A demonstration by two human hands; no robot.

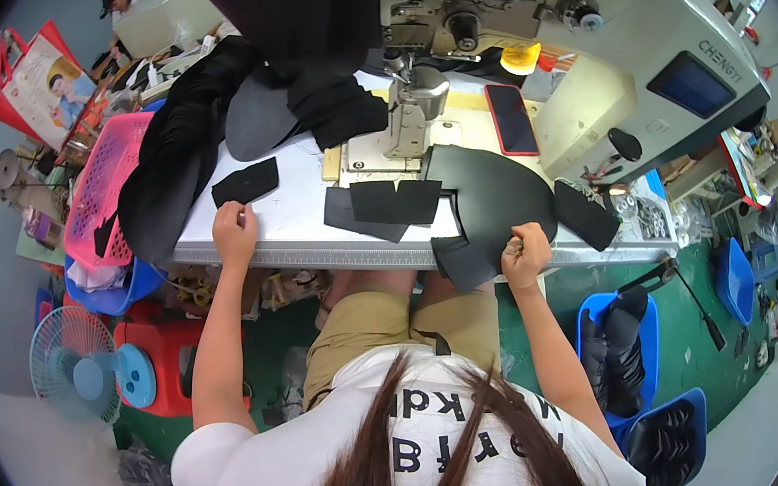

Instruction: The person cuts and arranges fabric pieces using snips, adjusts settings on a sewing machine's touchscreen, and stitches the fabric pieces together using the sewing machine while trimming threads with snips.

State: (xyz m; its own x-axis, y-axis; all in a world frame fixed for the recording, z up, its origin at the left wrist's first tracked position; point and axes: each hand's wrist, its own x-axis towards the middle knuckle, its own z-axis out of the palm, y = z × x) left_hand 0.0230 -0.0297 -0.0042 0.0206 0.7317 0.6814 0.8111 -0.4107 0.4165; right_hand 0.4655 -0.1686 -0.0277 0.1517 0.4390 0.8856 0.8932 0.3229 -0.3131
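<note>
Head view: left hand (236, 235) curled at small black piece (247, 182) on counter (297, 217); right hand (526, 254) fisted at large black panel (501, 198) overhanging counter's front edge. Can't tell whether fingers pinch either. I'd support overhang, keep panel flat, avoid tugging edges.

Bright light falls on the flat white tabletop (295, 206) beside the left fingers (232, 216); far from them, the view is bent and black.

Left hand (236, 235) beside a small black patch (247, 182), left of centre; right hand (527, 255) at a big black piece (497, 200), centre-right; sewing machine (621, 40) looms upper right!
</note>
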